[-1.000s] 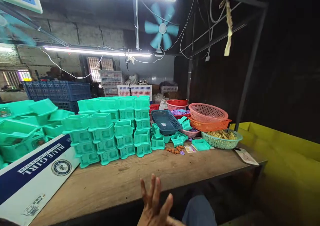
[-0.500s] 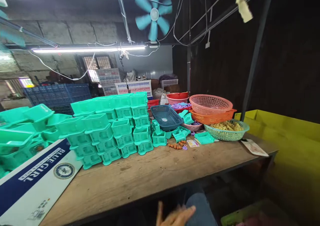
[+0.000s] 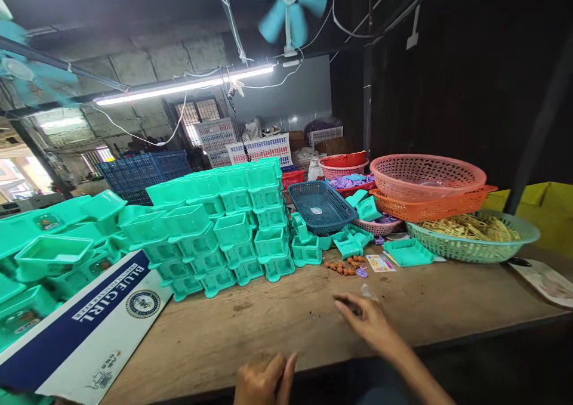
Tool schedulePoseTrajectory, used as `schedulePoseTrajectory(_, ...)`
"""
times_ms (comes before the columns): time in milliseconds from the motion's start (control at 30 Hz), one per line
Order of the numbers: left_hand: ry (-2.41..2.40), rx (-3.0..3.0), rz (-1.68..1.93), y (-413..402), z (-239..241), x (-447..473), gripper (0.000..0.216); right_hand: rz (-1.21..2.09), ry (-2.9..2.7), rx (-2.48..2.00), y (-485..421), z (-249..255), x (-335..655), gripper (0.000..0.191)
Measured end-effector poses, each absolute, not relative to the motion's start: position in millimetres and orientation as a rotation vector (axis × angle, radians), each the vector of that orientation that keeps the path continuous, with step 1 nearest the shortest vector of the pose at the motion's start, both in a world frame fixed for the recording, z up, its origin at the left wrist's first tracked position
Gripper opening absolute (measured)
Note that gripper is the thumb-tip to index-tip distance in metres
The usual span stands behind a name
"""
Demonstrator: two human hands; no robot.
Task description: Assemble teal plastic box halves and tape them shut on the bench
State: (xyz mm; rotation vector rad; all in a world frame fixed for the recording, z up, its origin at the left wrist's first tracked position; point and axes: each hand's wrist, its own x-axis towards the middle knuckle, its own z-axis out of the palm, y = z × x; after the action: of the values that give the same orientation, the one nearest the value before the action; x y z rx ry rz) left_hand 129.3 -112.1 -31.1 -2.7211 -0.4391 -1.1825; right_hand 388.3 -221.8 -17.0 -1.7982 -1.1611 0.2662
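Observation:
My left hand (image 3: 263, 382) is at the table's front edge, partly cut off by the bottom of the view. Its fingers are loosely bent, thumb apart, and I see nothing in it. Over the bare tabletop to the right, my right hand (image 3: 363, 320) has thumb and forefinger apart. A small piece of clear plastic (image 3: 369, 291) shows just behind its knuckles; I cannot tell whether they touch. Beyond lie several small brown pieces (image 3: 344, 266), a purple scrap (image 3: 362, 272), a printed card (image 3: 380, 263) and a flat turquoise plastic part (image 3: 409, 252).
Turquoise plastic boxes (image 3: 237, 253) stand stacked on the wooden table (image 3: 250, 327), with more heaped at left behind a Blue Girl carton (image 3: 111, 315). A dark blue basket (image 3: 320, 205) and pink basket (image 3: 425, 175) sit farther back. A green basket (image 3: 474, 250) holds yellowish strips.
Both hands are now in view at the table; before, one blurred hand showed below its edge. The view has shifted, and the right hand reaches over the tabletop.

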Motion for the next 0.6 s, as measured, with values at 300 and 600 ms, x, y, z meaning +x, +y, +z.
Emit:
schedulePoseTrajectory(300,-0.488,-2.855,-1.121,-87,-88,199,0.053,-0.22,-1.313,-1.981,-99,30,460,0.038)
schedulePoseTrajectory(600,-0.605,-3.056,-0.972,-89,-115,198,0.075,-0.23,-1.512,-2.062,-27,55,478,0.019)
